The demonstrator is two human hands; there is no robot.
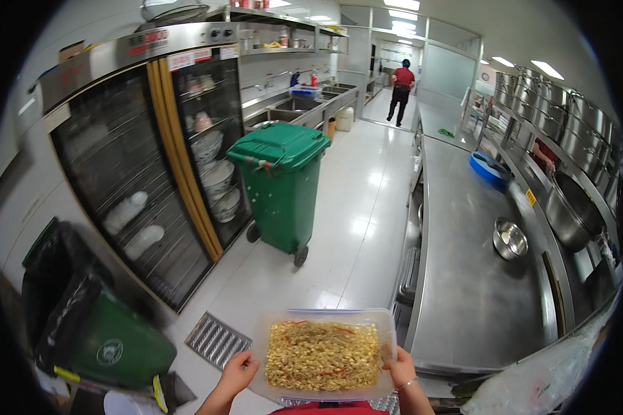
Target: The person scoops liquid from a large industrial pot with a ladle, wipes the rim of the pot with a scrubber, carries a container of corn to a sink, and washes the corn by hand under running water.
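Between my two hands, close in front of my body, is a translucent plastic tub (389, 327). Bean sprouts (322, 355) with a few red strips cover its bottom. My left hand (239, 371) grips the tub's left side, fingers curled at the rim. On the opposite side my right hand (401, 367) holds the rim with the thumb over it, and a bracelet shows at that wrist. The tub hangs over the tiled floor, left of a stainless steel worktable (462, 290).
A lidded green wheeled bin (285, 192) stands ahead in the aisle. At left are a glass-door cabinet (130, 207) and a bin with a black liner (124, 332). The worktable bears a steel bowl (510, 238) and a blue round item (490, 168). A person (402, 88) is in the far doorway.
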